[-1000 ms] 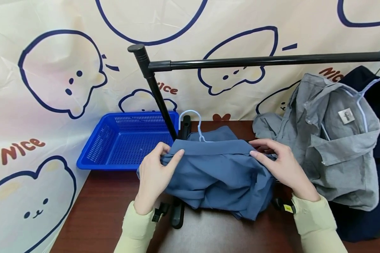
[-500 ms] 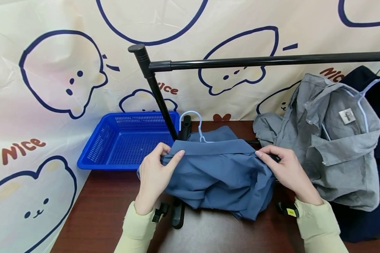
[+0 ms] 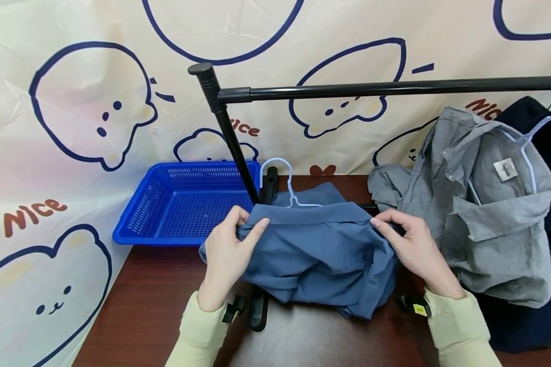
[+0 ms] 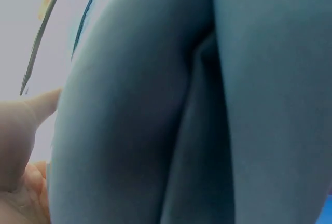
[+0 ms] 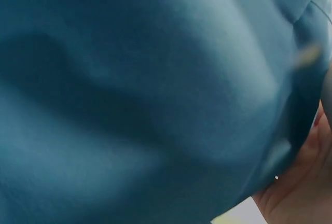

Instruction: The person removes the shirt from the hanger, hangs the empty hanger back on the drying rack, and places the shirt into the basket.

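Observation:
A bunched blue shirt (image 3: 312,255) hangs between both hands in the middle of the head view, its collar-like band along the top. My left hand (image 3: 227,250) pinches the band's left end between thumb and fingers. At the right end, my right hand (image 3: 413,247) pinches the cloth the same way. A pale blue hanger (image 3: 290,186) rises behind the band, its hook upward; most of its body is hidden in the shirt. Blue cloth fills both wrist views, with part of the left hand (image 4: 23,151) and the right hand (image 5: 301,182) showing at the sides.
A black rack bar (image 3: 349,90) runs above, with its post (image 3: 231,137) sloping down behind the shirt. At the back left stands a blue perforated basket (image 3: 188,204). A grey shirt (image 3: 491,229) and dark clothes (image 3: 523,326) hang on the right. The brown table (image 3: 156,300) lies below.
My right hand has slid a little to the right along the band and now pinches its end. Slightly more of the hanger's lower part shows. The left hand keeps its hold.

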`<state>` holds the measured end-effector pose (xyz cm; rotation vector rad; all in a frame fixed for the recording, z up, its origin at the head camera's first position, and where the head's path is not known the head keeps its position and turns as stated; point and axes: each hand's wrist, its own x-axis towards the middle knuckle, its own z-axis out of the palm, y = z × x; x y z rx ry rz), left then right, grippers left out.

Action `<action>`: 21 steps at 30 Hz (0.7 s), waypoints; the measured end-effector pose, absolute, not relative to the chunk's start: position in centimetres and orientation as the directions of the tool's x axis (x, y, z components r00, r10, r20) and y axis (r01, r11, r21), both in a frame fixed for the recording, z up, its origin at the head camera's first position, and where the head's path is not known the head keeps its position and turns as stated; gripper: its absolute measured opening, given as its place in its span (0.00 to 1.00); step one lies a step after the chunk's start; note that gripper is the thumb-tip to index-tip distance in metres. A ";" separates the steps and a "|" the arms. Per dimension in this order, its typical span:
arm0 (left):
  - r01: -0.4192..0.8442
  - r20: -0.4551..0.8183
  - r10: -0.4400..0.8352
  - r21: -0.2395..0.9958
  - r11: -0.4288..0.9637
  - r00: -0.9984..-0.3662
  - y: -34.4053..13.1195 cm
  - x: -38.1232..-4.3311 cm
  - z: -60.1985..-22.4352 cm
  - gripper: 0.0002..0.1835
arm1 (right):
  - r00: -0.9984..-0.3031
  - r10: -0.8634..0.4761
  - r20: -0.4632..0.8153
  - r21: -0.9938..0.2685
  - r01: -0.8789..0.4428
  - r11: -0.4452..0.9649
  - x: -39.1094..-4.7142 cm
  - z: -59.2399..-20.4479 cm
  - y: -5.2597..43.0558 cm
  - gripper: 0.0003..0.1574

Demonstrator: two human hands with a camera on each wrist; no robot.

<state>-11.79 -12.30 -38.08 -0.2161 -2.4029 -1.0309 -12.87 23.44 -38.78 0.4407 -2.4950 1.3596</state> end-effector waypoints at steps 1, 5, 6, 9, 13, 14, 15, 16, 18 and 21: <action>0.338 0.516 -0.051 0.630 0.699 -0.855 -12.3 -11.8 -38.1 0.17 | -0.917 -0.134 0.375 -0.768 -0.388 0.510 -12.9 -38.8 23.4 0.06; 0.344 0.524 -0.045 0.620 0.705 -0.851 -12.1 -11.9 -38.1 0.17 | -0.914 -0.126 0.387 -0.772 -0.396 0.497 -12.9 -38.8 23.1 0.05; 0.345 0.525 -0.045 0.619 0.706 -0.850 -12.0 -11.9 -38.1 0.17 | -0.913 -0.124 0.388 -0.773 -0.396 0.496 -12.9 -38.8 23.1 0.05; 0.346 0.525 -0.044 0.619 0.705 -0.850 -11.9 -11.9 -38.0 0.17 | -0.913 -0.118 0.390 -0.776 -0.395 0.492 -12.9 -38.8 23.0 0.05; 0.345 0.521 -0.043 0.622 0.703 -0.852 -11.6 -11.9 -37.9 0.17 | -0.910 -0.113 0.399 -0.780 -0.401 0.479 -12.9 -38.8 22.9 0.05; 0.345 0.521 -0.042 0.622 0.703 -0.853 -11.6 -11.9 -37.9 0.17 | -0.908 -0.113 0.403 -0.781 -0.406 0.475 -13.0 -38.9 22.8 0.06; 0.346 0.521 -0.041 0.621 0.703 -0.852 -11.5 -11.9 -37.9 0.17 | -0.906 -0.113 0.408 -0.781 -0.410 0.471 -13.0 -38.9 22.8 0.06; 0.348 0.522 -0.039 0.620 0.703 -0.852 -11.4 -12.0 -37.9 0.17 | -0.903 -0.112 0.414 -0.780 -0.415 0.467 -13.0 -38.9 22.7 0.06; 0.354 0.527 -0.034 0.617 0.703 -0.849 -11.2 -12.0 -37.9 0.17 | -0.898 -0.113 0.425 -0.778 -0.427 0.460 -13.0 -38.9 22.6 0.06; 0.369 0.532 -0.020 0.615 0.697 -0.847 -10.8 -12.1 -37.9 0.16 | -0.894 -0.111 0.434 -0.778 -0.434 0.453 -13.0 -38.8 22.3 0.06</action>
